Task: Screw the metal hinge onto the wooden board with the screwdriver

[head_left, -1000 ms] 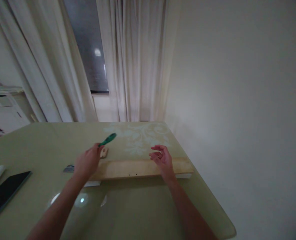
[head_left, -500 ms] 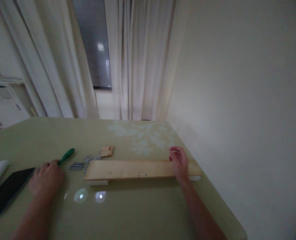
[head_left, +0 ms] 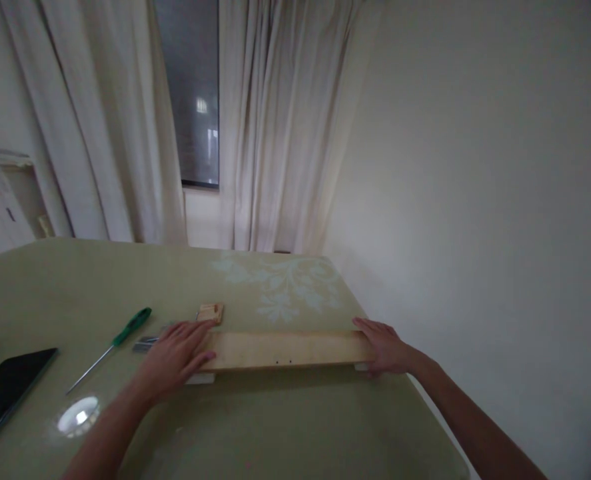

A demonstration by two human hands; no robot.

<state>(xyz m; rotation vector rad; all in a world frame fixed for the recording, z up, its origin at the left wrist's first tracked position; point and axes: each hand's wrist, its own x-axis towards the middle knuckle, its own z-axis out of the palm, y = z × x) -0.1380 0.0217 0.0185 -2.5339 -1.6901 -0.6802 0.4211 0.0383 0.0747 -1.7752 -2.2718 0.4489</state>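
Note:
A pale wooden board [head_left: 285,350] lies lengthwise across the table, raised on white blocks, one white block [head_left: 201,379] showing under its left end. Two small dark holes mark its front part. My left hand [head_left: 178,353] holds the left end, fingers stretched over the top and thumb near the front edge. Around the right end, my right hand [head_left: 388,348] has its fingers over the far edge and its thumb low at the front. What lies beneath both palms is hidden.
Left of the board lies a green-handled screwdriver [head_left: 130,328]. Metal pieces [head_left: 144,344] are partly covered by my left hand, near a small wooden piece [head_left: 210,313]. A dark tablet-like slab [head_left: 12,383] rests farther left. A wall [head_left: 475,233] borders the table's right side.
My left hand has let go of the screwdriver and moved right onto the board's left end. My right hand has shifted to the board's right end. The view has tilted slightly.

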